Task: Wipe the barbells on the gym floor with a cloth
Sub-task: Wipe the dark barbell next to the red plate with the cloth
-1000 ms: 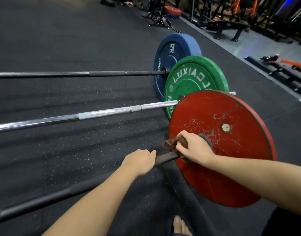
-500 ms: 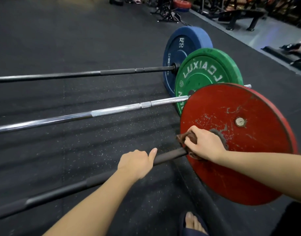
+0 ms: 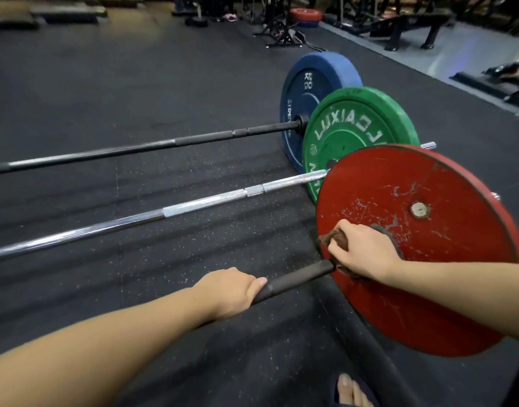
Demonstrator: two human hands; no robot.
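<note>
Three barbells lie side by side on the black rubber floor. The nearest has a dark bar (image 3: 293, 279) and a scratched red plate (image 3: 434, 259). My left hand (image 3: 231, 292) grips that bar a short way from the plate. My right hand (image 3: 364, 251) holds a brown cloth (image 3: 336, 240) wrapped round the bar right against the red plate's hub. Behind it lie a chrome bar (image 3: 211, 202) with a green plate (image 3: 358, 133), and farther back a dark bar (image 3: 164, 146) with a blue plate (image 3: 308, 95).
My foot in a dark sandal (image 3: 352, 392) stands near the bottom edge, beside the red plate. Benches and racks (image 3: 399, 22) line the far right on a grey floor strip. A red plate stack (image 3: 306, 14) sits at the back.
The view has shifted a little, so the plates appear farther right and lower. Both hands keep their hold on the near bar, the cloth still against the red plate's hub.
</note>
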